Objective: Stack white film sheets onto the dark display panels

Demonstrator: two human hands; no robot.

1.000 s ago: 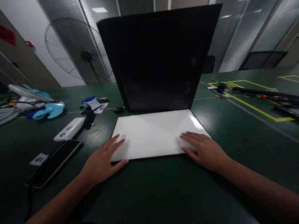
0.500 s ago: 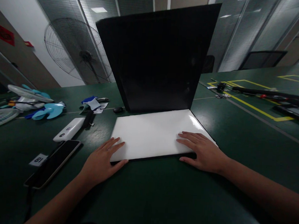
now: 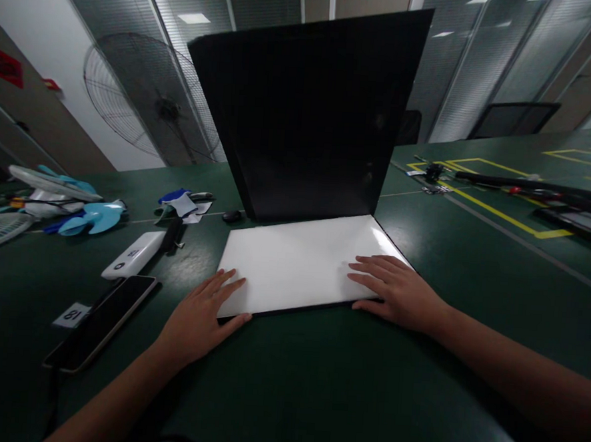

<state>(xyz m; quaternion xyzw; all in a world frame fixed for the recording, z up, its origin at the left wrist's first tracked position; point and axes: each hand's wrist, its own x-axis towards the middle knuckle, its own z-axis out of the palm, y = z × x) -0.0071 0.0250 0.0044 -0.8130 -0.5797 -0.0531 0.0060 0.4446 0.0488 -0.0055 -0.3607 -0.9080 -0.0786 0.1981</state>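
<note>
A flat white board [image 3: 293, 264] with a dark edge lies on the green table in front of me. Behind it a large black panel [image 3: 306, 115] stands upright, leaning slightly back, its lower edge meeting the board's far edge. My left hand [image 3: 202, 319] rests at the board's near left corner, fingers spread on the white surface and thumb along the front edge. On the near right part lies my right hand [image 3: 396, 290], its fingers stretched out across the white and its thumb by the front edge. Neither hand grasps anything.
To the left lie a phone [image 3: 102, 322], a white device [image 3: 133, 254], a number card [image 3: 72, 315] and blue fan blades [image 3: 95, 217]. A small black mouse-like object [image 3: 232, 216] sits near the panel. Long black rods [image 3: 532, 185] lie right, by yellow tape lines.
My right hand has shifted very slightly up on the board. The whole view has moved a little to the left; my left hand stays in place on the board.
</note>
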